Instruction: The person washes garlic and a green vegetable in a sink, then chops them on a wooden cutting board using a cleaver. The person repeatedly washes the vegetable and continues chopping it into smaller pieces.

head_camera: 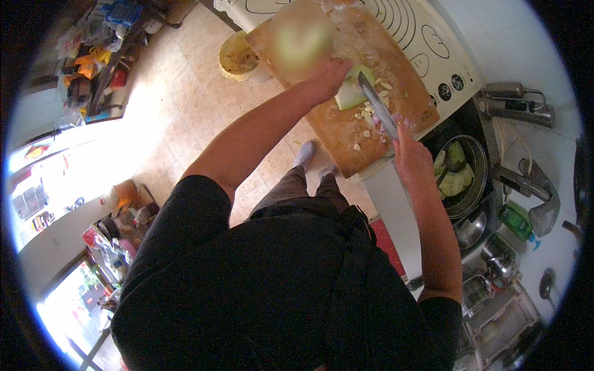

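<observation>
A wooden cutting board (334,143) lies before me at the counter's edge. On it rests a pale green piece of vegetable (353,92), with my left hand (335,76) on its left end, fingers curled. My right hand (409,150) grips the handle of a knife (378,104), whose blade reaches over the vegetable's right side. Garlic pieces (366,113) and chopped pink-purple bits (383,124), perhaps shallot, lie beside and under the blade. A large round pale green thing (301,39) at the board's far left is blurred.
At the right, a dark pan (485,174) holds green leafy pieces (457,178) and a ladle. Beyond it stand a green soap bottle (516,221) and a metal pot (500,254). A round yellowish container (239,55) stands below the board's left edge.
</observation>
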The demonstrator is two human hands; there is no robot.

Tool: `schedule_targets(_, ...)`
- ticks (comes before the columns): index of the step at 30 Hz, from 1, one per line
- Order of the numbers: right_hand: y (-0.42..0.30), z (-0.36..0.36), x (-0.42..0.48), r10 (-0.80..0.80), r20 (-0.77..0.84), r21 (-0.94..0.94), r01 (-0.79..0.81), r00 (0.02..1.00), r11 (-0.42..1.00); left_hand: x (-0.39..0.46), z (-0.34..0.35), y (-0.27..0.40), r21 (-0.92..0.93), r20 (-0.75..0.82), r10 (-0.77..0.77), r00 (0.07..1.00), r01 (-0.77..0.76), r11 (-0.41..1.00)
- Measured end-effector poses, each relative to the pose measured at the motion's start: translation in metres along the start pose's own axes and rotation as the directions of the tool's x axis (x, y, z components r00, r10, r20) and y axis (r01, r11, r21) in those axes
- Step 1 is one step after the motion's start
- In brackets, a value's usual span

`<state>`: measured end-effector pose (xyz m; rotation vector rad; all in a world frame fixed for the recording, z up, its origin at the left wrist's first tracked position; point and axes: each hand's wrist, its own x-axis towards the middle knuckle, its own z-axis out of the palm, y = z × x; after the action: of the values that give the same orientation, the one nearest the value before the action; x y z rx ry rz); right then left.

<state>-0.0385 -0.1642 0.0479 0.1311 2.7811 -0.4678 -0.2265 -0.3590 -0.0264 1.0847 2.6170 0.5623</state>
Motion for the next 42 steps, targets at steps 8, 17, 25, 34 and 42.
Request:
schedule_targets(8, -0.011, -0.011, -0.005, 0.250, 0.224, 0.685, -0.335, 0.942, 0.647, -0.019, 0.035, 0.000, 0.079, -0.347, -0.200, 0.916, 0.241, 0.967)
schedule_targets(17, -0.037, 0.023, -0.011, 0.207, 0.326, 0.890, -0.374, 0.922, 0.262, -0.028, 0.029, 0.028, 0.081, -0.186, -0.359, 0.915, 0.378, 0.922)
schedule_targets(25, -0.060, 0.045, -0.002, 0.206, 0.267, 0.921, -0.312, 0.942, 0.232, -0.037, 0.022, 0.035, -0.009, -0.218, -0.325, 0.920, 0.331, 0.944)
schedule_targets(34, -0.052, 0.091, 0.004, 0.054, -0.303, 0.293, 0.038, 0.951, 0.955, -0.037, 0.025, 0.026, -0.083, -0.204, -0.356, 0.912, 0.347, 0.934)
schedule_targets(42, -0.044, 0.080, 0.008, 0.058, -0.259, 0.206, -0.003, 0.964, 0.978, -0.034, 0.000, 0.035, -0.209, 0.033, -0.587, 0.809, 0.580, 0.787)
